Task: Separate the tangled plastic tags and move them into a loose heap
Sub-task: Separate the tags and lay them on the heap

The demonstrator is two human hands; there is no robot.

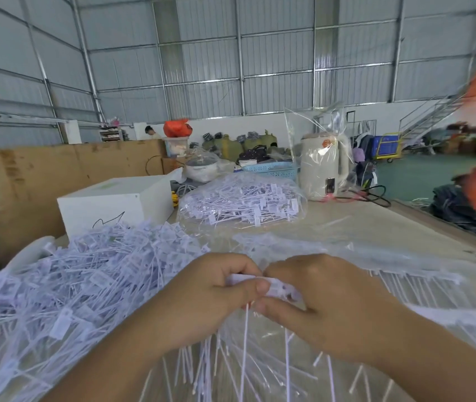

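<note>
My left hand [202,297] and my right hand [326,303] meet at the middle of the table, both pinching one small bunch of white plastic tags [271,285]. The bunch's thin tails [244,343] hang down toward me. A big loose heap of white tags [65,280] lies to the left of my hands. Beyond them a clear bag packed with tags [242,201] rests on the table. More tags under clear plastic [405,288] spread to the right of my right hand.
A white box [115,204] stands behind the heap, with a brown cardboard wall [28,181] at the left. A cream kettle in a plastic bag [323,166] and a blue basket [271,169] sit at the back. The table's right edge [445,224] drops off.
</note>
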